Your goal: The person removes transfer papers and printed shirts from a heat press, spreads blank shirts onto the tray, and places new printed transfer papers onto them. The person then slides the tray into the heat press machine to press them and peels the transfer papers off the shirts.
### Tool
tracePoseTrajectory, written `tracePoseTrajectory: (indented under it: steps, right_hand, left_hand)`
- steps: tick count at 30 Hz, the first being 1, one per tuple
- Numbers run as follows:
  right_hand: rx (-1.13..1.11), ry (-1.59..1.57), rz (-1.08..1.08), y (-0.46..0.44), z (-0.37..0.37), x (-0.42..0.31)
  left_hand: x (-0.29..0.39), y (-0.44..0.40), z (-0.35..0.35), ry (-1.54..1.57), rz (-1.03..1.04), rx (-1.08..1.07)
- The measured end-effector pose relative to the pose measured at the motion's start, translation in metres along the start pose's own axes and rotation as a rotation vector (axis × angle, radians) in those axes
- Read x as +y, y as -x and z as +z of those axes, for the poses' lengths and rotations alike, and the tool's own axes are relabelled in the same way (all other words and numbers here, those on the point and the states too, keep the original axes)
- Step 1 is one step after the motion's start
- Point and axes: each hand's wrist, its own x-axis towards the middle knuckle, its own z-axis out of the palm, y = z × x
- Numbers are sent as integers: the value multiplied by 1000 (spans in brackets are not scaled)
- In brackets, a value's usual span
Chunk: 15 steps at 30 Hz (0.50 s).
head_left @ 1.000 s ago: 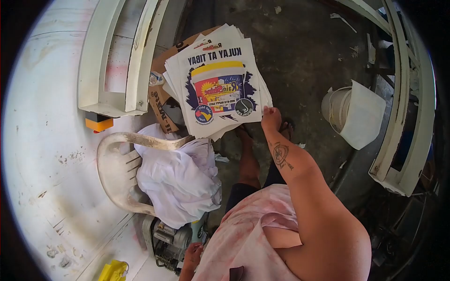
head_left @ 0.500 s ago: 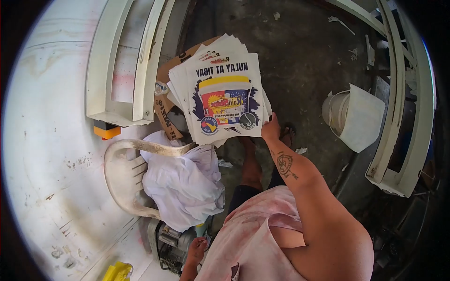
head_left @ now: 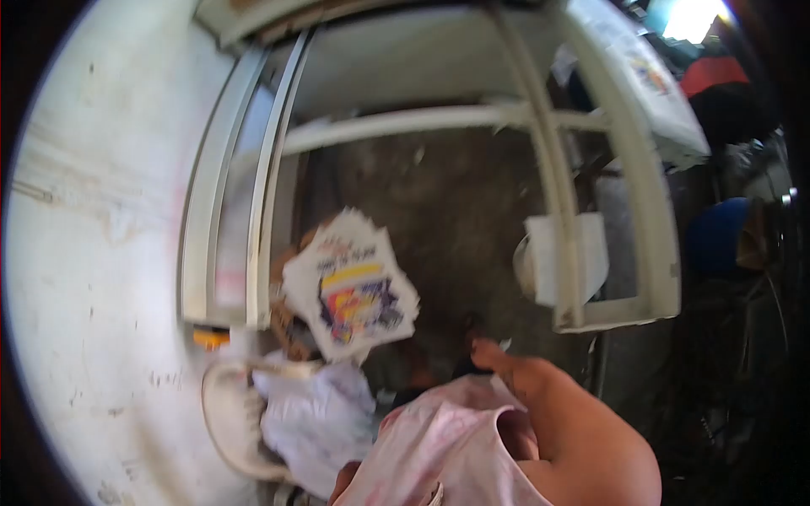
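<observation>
A fanned stack of printed paper sheets [head_left: 396, 261] lies left of centre, its top sheet showing a yellow-lidded paint pail over dark splashes. My right hand [head_left: 484, 354] hangs low in front of my body, apart from the stack; blur hides what its fingers do. Only a sliver of my left hand or wrist [head_left: 344, 479] shows at the bottom edge beside my shirt, and its fingers are hidden. Close to it, a white cloth [head_left: 316, 413] is draped over a plastic chair [head_left: 221, 413]. Brown cardboard [head_left: 287, 333] shows beneath and beside the sheets.
Pale frames stand on the left [head_left: 202, 211] and right [head_left: 658, 287], joined by a crossbar [head_left: 405, 121] at the back. Behind the right frame's bar is a pail [head_left: 525, 268] with a white sheet [head_left: 544, 253]. A white wall [head_left: 101, 278] runs along the left. A blue object [head_left: 713, 236] sits far right.
My right hand has let go of the stack and moved down, away from it. The view has tilted up, showing the crossbar, and my left hand has mostly slipped out of sight.
</observation>
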Motion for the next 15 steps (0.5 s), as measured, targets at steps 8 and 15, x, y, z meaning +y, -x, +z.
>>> tracePoseTrajectory:
  steps: [8, 15]
  right_hand:
    - [581, 90, 267, 107, -33, 195]
    - [211, 59, 710, 204, 60, 259]
  left_hand:
    - [154, -92, 11, -171, 258, -102]
    - [257, -116, -11, -245, 460, -138]
